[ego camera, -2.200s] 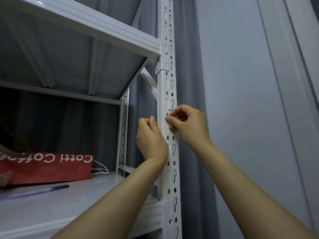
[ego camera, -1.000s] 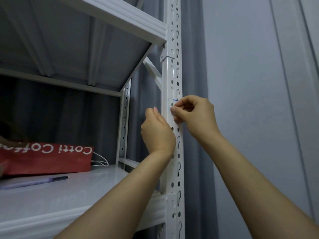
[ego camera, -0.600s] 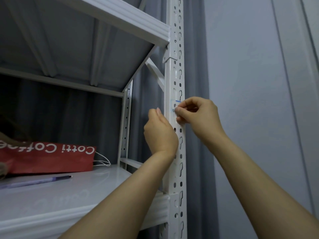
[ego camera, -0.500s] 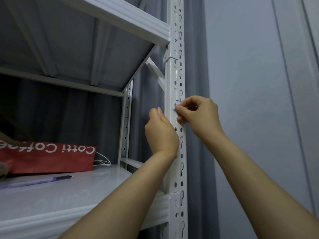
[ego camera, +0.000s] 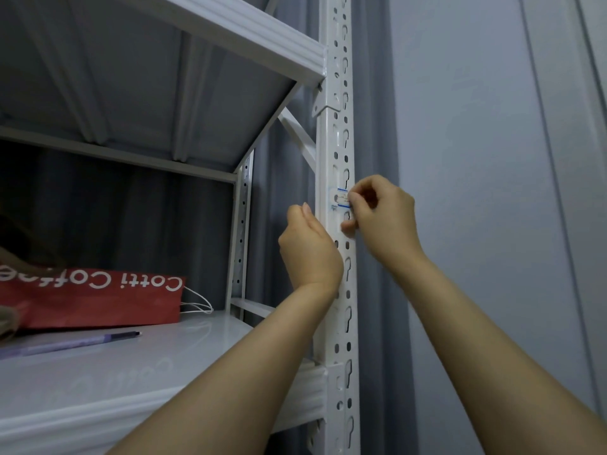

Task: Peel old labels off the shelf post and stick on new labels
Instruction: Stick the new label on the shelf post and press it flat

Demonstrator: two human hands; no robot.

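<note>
A white perforated shelf post point(ego camera: 340, 133) runs top to bottom through the middle of the view. A small white label with blue edges point(ego camera: 340, 198) sits on its front face at hand height. My right hand point(ego camera: 382, 218) is at the post's right edge, thumb and forefinger pinched on the label's right end. My left hand point(ego camera: 310, 249) presses against the post's left side just below the label, fingers curled; I cannot see whether it holds anything.
A red paper coffee bag point(ego camera: 88, 298) lies on the white shelf board point(ego camera: 131, 372), with a purple pen point(ego camera: 75, 343) in front of it. Another shelf point(ego camera: 230, 31) hangs above. A grey curtain point(ego camera: 374, 126) and a pale wall point(ego camera: 476, 159) stand to the right.
My right fingers have shifted to the right off the post's face, so more of the blue-edged label now shows. The left hand stays pressed on the post.
</note>
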